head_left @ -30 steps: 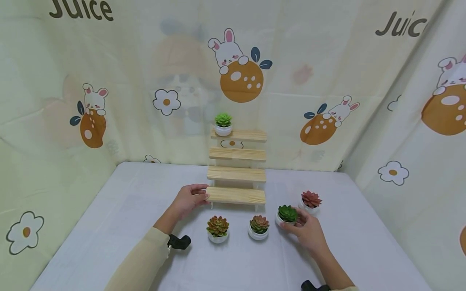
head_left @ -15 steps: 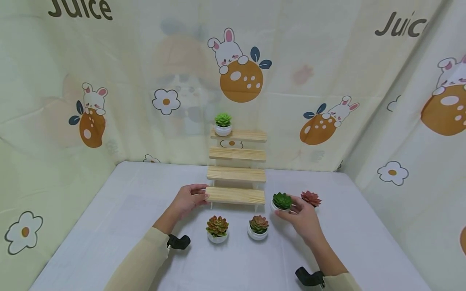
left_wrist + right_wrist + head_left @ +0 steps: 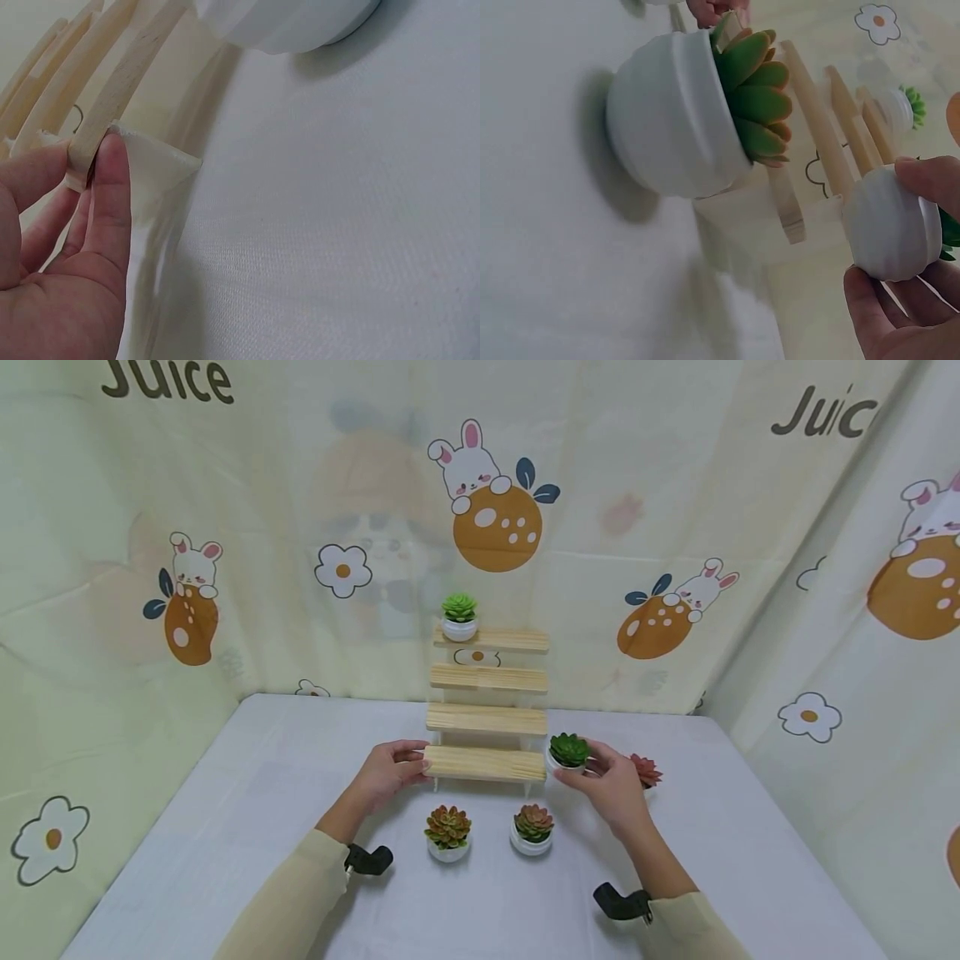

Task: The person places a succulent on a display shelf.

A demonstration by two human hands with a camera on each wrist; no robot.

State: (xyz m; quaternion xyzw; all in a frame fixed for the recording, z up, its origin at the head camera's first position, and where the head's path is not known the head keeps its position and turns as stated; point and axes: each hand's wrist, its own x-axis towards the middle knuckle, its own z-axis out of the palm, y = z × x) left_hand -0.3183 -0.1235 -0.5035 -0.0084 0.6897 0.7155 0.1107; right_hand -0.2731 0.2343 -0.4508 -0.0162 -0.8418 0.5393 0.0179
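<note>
My left hand point(image 3: 390, 772) pinches the left end of the lowest board of a wooden tiered shelf point(image 3: 486, 763); in the left wrist view thumb and fingers point(image 3: 111, 202) close on the board's end. My right hand point(image 3: 615, 783) grips the white pot of a dark green potted succulent point(image 3: 568, 752), held just right of that lowest board. The right wrist view shows the same white pot point(image 3: 892, 225) between thumb and fingers, off the tabletop. A bright green potted succulent point(image 3: 459, 617) stands on the top board's left end.
In front of the shelf two reddish-green potted succulents stand on the white tabletop, a left one point(image 3: 448, 833) and a right one point(image 3: 532, 829). A red succulent point(image 3: 645, 771) is partly hidden behind my right hand. A printed curtain point(image 3: 300, 627) hangs behind.
My right hand has carried the dark green potted succulent up and to the left, towards the shelf's lowest board. My left hand has kept its place on the board.
</note>
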